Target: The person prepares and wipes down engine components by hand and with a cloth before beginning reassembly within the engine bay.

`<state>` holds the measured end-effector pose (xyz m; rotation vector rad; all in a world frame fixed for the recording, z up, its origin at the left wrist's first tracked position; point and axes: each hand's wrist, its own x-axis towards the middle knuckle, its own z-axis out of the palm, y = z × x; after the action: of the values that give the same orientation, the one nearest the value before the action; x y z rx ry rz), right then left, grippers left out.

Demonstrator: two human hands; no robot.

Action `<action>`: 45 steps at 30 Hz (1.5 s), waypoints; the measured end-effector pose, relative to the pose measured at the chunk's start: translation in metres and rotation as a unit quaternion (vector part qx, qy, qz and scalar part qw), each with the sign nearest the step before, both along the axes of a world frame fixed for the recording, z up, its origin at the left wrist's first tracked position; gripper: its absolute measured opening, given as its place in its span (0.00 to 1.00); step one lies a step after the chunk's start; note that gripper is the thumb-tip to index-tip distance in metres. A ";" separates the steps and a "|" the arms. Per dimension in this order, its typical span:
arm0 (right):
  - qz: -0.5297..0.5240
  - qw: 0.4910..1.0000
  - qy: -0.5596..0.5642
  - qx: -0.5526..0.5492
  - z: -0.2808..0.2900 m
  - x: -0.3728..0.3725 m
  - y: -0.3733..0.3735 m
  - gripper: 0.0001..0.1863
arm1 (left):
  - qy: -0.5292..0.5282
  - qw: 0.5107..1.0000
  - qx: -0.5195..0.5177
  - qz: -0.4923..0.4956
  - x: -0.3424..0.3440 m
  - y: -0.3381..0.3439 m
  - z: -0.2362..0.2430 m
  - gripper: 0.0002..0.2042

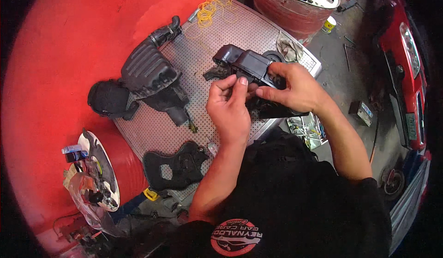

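Note:
A glossy black plastic car part [253, 63] with a boxy middle and a rounded left end is held over the perforated metal table [152, 133]. My right hand [300, 87] grips its right end between thumb and fingers. At the part's near edge, the thumb and curled fingers of my left hand [230, 105] pinch a small dark piece of it, largely covered by the fingertips. Under and behind my hands lie more dark parts, partly hidden. To the left rests a ribbed black air filter housing [150, 69] with a hose on its far end.
Yellow cord [210, 11] and a grey rag [290, 48] lie on the table, with a flat black cover [173, 168] at its near left. Drums stand at left [129, 161] and far right [290, 11]. A red car [404, 64] is parked at right.

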<state>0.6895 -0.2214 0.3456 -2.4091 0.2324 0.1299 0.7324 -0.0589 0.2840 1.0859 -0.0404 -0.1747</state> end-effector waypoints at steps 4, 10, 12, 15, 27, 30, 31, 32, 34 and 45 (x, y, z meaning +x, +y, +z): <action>0.001 1.000 -0.014 -0.020 -0.002 0.006 0.001 0.29 | 0.008 0.999 -0.028 0.013 0.003 -0.002 -0.001 0.07; 0.000 1.000 -0.010 -0.012 -0.001 0.011 0.006 0.26 | 0.032 0.995 -0.095 0.007 0.005 0.000 -0.010 0.07; 0.010 1.000 -0.027 -0.010 -0.003 0.011 0.005 0.23 | 0.040 0.990 -0.134 0.000 0.004 0.001 -0.014 0.07; 0.024 0.999 -0.044 -0.002 -0.009 0.010 0.003 0.20 | 0.041 0.981 -0.188 -0.008 0.002 0.001 -0.019 0.07; 0.025 0.999 -0.021 0.004 0.000 0.010 0.004 0.23 | 0.057 0.992 -0.104 0.041 -0.002 0.000 -0.007 0.07; 0.026 0.999 -0.031 -0.009 -0.002 0.010 0.005 0.23 | 0.060 0.993 -0.087 0.054 -0.002 -0.001 -0.001 0.07; 0.027 0.999 -0.037 -0.015 -0.003 0.009 0.005 0.23 | 0.062 0.994 -0.075 0.055 -0.002 0.000 0.001 0.07; 0.028 0.998 -0.043 -0.021 -0.004 0.009 0.005 0.23 | 0.064 0.994 -0.062 0.056 -0.002 0.001 0.003 0.06; 0.029 0.998 -0.042 -0.029 -0.003 0.010 0.007 0.23 | 0.060 0.994 -0.071 0.060 -0.002 0.000 0.005 0.06; 0.059 0.991 -0.105 -0.066 -0.010 0.007 0.016 0.22 | 0.018 0.996 0.012 0.083 0.005 0.007 0.001 0.04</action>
<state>0.6960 -0.2051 0.3351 -2.5463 0.0019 -0.0877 0.7369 -0.0520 0.2852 1.1048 0.0841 -0.0441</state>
